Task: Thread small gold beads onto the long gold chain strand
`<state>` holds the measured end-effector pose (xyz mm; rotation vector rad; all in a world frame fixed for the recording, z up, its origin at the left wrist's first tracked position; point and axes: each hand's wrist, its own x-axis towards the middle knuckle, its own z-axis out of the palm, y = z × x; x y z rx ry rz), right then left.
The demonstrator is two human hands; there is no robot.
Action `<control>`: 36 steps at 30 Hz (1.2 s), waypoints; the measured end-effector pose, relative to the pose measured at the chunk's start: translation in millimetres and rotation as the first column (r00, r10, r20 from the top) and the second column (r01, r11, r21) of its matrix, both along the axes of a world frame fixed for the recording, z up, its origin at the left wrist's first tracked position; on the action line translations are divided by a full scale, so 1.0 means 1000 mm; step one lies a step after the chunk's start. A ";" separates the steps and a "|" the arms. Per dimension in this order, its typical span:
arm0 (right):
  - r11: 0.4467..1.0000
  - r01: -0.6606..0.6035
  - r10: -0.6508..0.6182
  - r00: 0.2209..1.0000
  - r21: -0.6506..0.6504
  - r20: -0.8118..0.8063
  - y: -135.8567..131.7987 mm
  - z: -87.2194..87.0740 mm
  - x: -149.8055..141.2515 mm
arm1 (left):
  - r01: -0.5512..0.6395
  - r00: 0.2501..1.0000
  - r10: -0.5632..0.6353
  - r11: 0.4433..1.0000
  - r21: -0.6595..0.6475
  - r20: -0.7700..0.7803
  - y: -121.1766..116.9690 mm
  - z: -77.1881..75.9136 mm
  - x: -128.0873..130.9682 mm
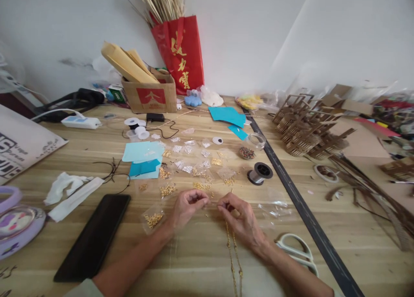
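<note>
My left hand (pixel 189 207) is closed in a pinch over the table, thumb against fingertips. Whatever it grips, if anything, is too small to make out. Just to its right, my right hand (pixel 239 216) is also pinched, with a gold chain (pixel 232 256) running down from it toward the front edge of the view. A small gap separates the two sets of fingertips. Tiny gold pieces (pixel 206 215) lie below the gap. Around my left hand are clear bags of gold beads or findings (pixel 153 220), with another such bag (pixel 168 190) behind it.
A black phone (pixel 93 236) lies left of my left forearm. White-handled scissors (pixel 297 251) are by my right forearm. Behind the hands are a wire spool (pixel 259 173), a bowl of beads (pixel 247 153) and blue sheets (pixel 145 167). Woven baskets (pixel 304 129) stand at right.
</note>
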<state>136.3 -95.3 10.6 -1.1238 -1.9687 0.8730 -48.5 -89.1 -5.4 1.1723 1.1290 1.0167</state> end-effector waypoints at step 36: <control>0.948 0.060 -0.024 0.993 0.313 -0.119 -0.002 -0.033 -0.003 | 0.074 0.985 -0.062 0.995 -0.069 0.163 0.008 -0.011 -0.004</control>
